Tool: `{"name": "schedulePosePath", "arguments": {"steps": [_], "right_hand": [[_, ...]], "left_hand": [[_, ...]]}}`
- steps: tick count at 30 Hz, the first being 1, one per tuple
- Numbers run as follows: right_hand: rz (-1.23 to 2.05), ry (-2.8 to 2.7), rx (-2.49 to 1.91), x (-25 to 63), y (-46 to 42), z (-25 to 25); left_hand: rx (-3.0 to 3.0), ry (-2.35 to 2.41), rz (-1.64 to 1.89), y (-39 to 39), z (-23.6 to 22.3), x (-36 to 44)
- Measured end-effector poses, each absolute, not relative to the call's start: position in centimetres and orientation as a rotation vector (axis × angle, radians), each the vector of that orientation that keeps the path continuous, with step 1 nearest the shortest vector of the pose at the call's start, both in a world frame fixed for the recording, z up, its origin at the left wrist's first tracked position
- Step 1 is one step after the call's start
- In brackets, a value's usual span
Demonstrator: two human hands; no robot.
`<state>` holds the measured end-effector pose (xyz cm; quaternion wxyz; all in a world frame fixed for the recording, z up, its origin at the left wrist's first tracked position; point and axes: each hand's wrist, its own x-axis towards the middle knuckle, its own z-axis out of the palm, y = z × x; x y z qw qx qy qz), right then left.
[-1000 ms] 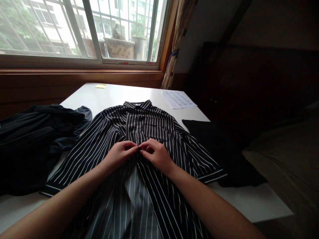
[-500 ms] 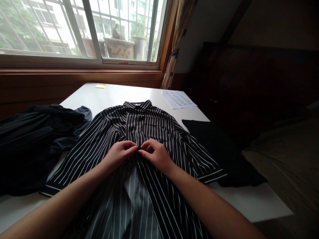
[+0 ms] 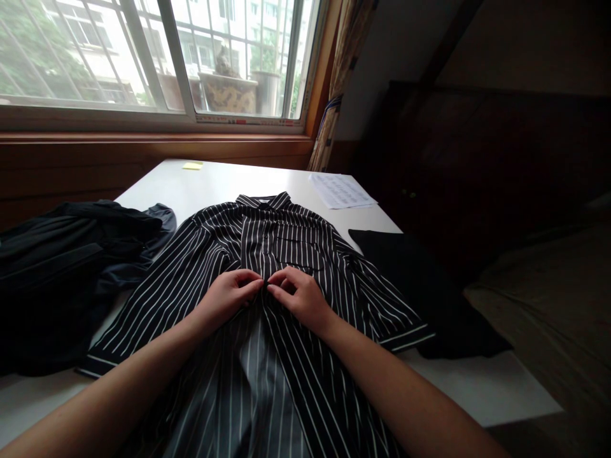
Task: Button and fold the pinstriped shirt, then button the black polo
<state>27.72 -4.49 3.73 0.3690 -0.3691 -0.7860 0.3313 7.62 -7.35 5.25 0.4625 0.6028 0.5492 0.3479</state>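
A black shirt with white stripes lies face up, its collar towards the window and its short sleeves spread to both sides. My left hand pinches the front edge of the shirt at mid-chest, thumb against forefinger. Close beside it, my right hand pinches the same front opening, the fingertips of both hands almost meeting. Any button between them is hidden by my fingers. Below my hands the front hangs apart and shows the greyer inside of the back. Above them the front edges lie together.
The shirt rests on a white table. Dark clothes are heaped at the left, and a folded black cloth lies at the right. Printed papers and a yellow sticky note lie near the far edge, below a barred window.
My right hand has shifted very slightly at the front opening. My left hand and the shirt look the same as before.
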Motion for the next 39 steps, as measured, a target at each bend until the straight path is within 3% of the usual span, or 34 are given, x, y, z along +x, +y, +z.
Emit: {"name": "schedulePosePath", "arguments": {"steps": [28, 39], "right_hand": [[0.932, -1.970, -1.006, 27.56, -4.27, 3.65], [0.778, -1.944, -1.006, 27.80, -4.11, 3.86]], "left_hand": [[1.641, 1.383, 0.837, -7.31, 5.59, 7.95], [1.986, 1.465, 0.933, -7.30, 4.87, 7.50]]}}
